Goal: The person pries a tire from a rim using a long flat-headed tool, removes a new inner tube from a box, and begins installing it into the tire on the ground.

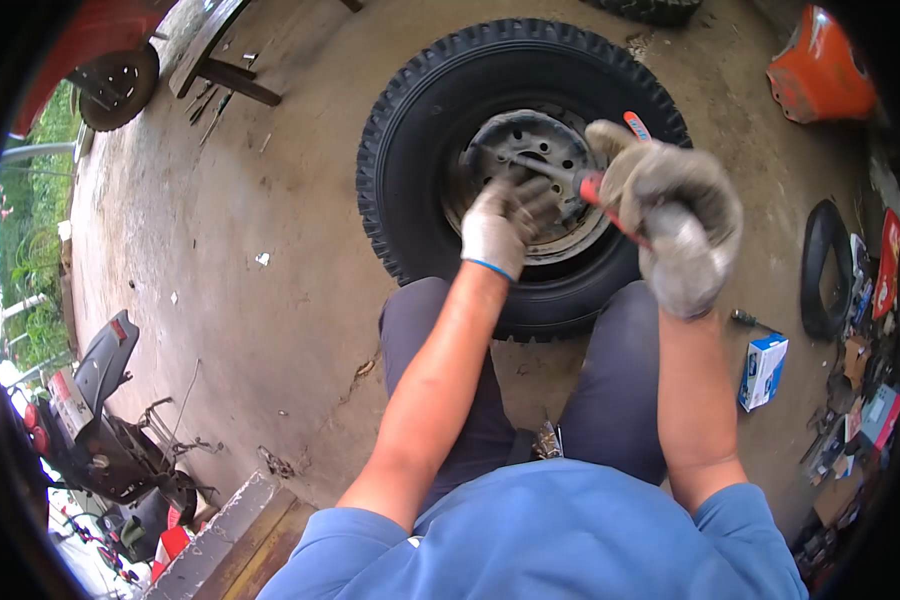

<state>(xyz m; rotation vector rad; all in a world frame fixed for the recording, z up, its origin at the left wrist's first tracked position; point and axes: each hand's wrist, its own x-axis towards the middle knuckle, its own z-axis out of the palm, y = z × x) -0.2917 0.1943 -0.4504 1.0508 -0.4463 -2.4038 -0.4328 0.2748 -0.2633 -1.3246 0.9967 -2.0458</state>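
A black knobby tire [410, 150] lies flat on the floor between my knees. Set in its middle is a worn grey steel rim [510, 128] with round holes. My right hand [675, 215], in a soiled work glove, is closed around the red handle of a screwdriver [592, 188]. Its metal shaft points left across the rim. A small orange piece [636, 126] shows beside that hand's fingers; I cannot tell what it is. My left hand [505, 222], gloved too, is over the near left of the rim below the shaft. Its fingers are apart and slightly blurred.
To the right of my knee are a blue and white box [763, 372] and a dark tool [755, 320]. Farther right lie a black rubber loop [827, 270] and assorted clutter. An orange panel [820, 70] sits at the far right, a motorbike [110, 430] at the left.
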